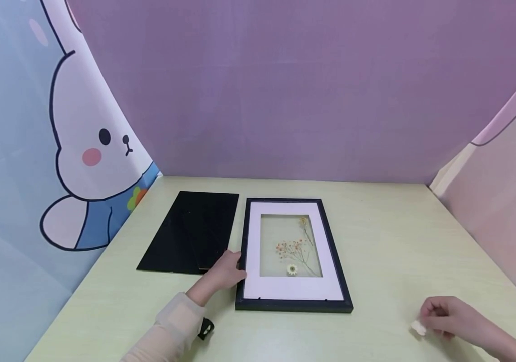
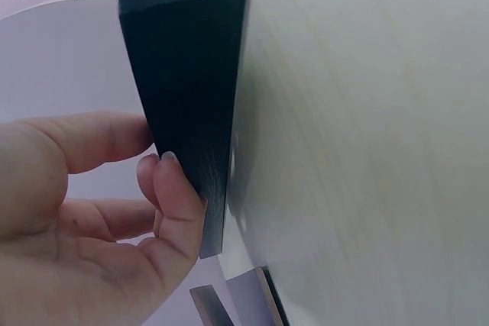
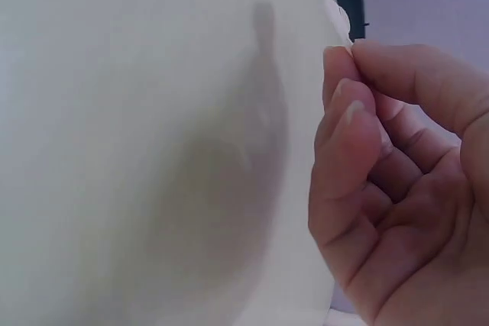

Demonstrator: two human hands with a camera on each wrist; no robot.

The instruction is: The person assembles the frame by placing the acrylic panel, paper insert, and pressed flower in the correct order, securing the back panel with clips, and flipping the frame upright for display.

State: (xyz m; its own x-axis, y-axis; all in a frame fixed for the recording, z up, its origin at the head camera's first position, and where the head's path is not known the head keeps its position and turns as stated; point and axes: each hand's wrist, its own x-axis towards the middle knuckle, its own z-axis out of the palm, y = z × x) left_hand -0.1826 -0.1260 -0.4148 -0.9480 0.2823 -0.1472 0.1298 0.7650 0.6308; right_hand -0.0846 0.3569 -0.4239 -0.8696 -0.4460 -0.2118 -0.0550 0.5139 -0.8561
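Note:
A black picture frame (image 1: pixel 294 305) with a white mat lies on the table, and dried flowers (image 1: pixel 297 251) show in its window: an orange sprig, a yellow bloom and a white daisy. My left hand (image 1: pixel 223 271) grips the frame's left side, thumb and curled fingers at the black edge; the left wrist view shows this hand (image 2: pixel 114 204) close against the frame's side (image 2: pixel 187 74). Off to the right, my right hand (image 1: pixel 454 319) pinches a small white petal-like piece (image 1: pixel 418 328) between thumb and forefinger. In the right wrist view, the piece (image 3: pixel 338 20) sticks out past the fingertips.
Left of the frame lies a black backing board (image 1: pixel 181 231), with another dark panel overlapping it. A small black clip-like item (image 1: pixel 205 329) is beside the left sleeve. The pale table (image 1: pixel 389 241) is bordered by a purple curtain (image 1: pixel 285 100) and a rabbit-printed cloth (image 1: pixel 90 141).

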